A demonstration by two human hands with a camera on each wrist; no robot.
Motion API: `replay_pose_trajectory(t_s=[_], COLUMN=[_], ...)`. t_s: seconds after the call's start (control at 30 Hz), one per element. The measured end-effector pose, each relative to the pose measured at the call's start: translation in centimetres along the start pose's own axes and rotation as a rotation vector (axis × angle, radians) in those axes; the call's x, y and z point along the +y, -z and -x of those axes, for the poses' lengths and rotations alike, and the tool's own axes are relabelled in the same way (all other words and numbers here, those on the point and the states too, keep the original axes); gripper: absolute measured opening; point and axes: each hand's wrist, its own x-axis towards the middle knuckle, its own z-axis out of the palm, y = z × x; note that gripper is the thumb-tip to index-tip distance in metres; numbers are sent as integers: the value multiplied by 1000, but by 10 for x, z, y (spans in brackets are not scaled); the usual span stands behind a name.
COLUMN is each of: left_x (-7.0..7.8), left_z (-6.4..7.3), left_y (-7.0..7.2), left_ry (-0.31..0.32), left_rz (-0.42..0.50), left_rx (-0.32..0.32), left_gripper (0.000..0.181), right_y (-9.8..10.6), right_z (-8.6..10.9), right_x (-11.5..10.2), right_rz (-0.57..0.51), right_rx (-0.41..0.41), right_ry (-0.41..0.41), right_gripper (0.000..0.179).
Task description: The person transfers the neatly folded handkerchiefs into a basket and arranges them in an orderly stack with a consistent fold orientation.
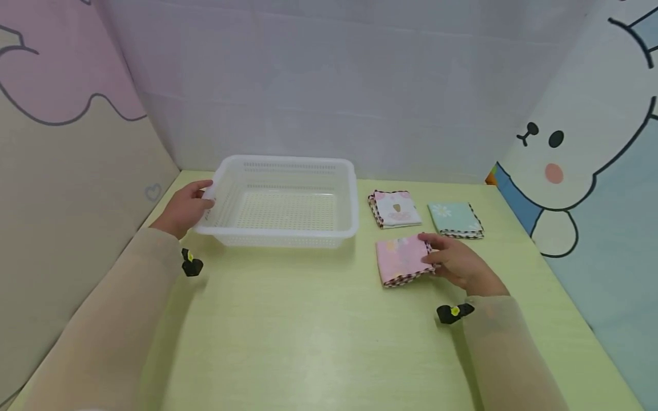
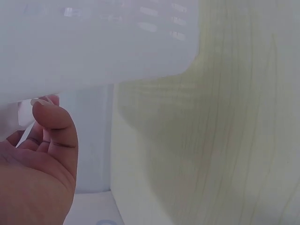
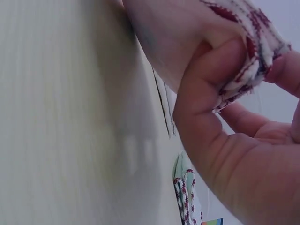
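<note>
A white plastic basket (image 1: 283,234) with slotted walls stands at the back left of the table. My left hand (image 1: 185,208) grips its left rim, thumb on the near side; in the left wrist view the curled fingers (image 2: 56,122) are at the basket's edge (image 2: 117,61). To the right of the basket, my right hand (image 1: 460,262) pinches the right edge of a folded pink cloth (image 1: 401,257) with checkered trim. The right wrist view shows thumb and fingers around the cloth's layered edge (image 3: 253,56), with the cloth raised above the table.
Behind the pink cloth lie a folded white cloth (image 1: 398,208) with a pink print and a folded mint-green cloth (image 1: 454,218) with a white flower. The light yellow-green table (image 1: 288,331) meets a white back wall (image 1: 329,85) and printed side panels (image 1: 591,171).
</note>
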Motion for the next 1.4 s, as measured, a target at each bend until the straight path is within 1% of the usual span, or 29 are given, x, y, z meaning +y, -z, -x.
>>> replay_pose_trajectory(t_s=[0.17,0.27,0.37,0.5,0.63,0.7,0.8,0.9,0.97,1.07,1.17,1.23,1.4], left_x=[1,1,3,6,6,5,4,4,4,3,2,2,1], left_z=[4,4,4,3,3,3,4,3,2,1,0,0,-1], left_y=[2,2,-2,-6,-6,-5,-5,-4,-4,-4,-4,-4,-4], left_ry=[-13,-14,-7,1,18,20,19,23,26,29,32,32,37], left_rz=[-14,-26,-18,6,8,8,10,19,23,37,51,56,55], left_rx=[5,12,18,9,2,2,3,8,7,1,-1,-1,3], left_gripper=[66,66,66,66,65,65,65,65,65,65,65,65,65], right_y=[-3,-4,-4,-6,-8,-10,-13,-18,-21,-26,-32,-37,-52], right_z=[0,0,2,6,7,6,5,2,1,-2,-6,-11,-26], right_x=[-6,-10,-12,-18,-26,-31,-40,-49,-56,-67,-79,-87,-105], right_rz=[-24,-63,-119,-217,-319,-354,-393,-440,-466,-507,-530,-530,-463], right_rx=[19,24,33,45,33,25,3,-42,-60,-80,-77,-69,-59], right_ry=[33,60,101,165,229,272,358,449,493,536,547,539,500], right_gripper=[63,64,65,65,66,66,64,62,61,60,62,64,65])
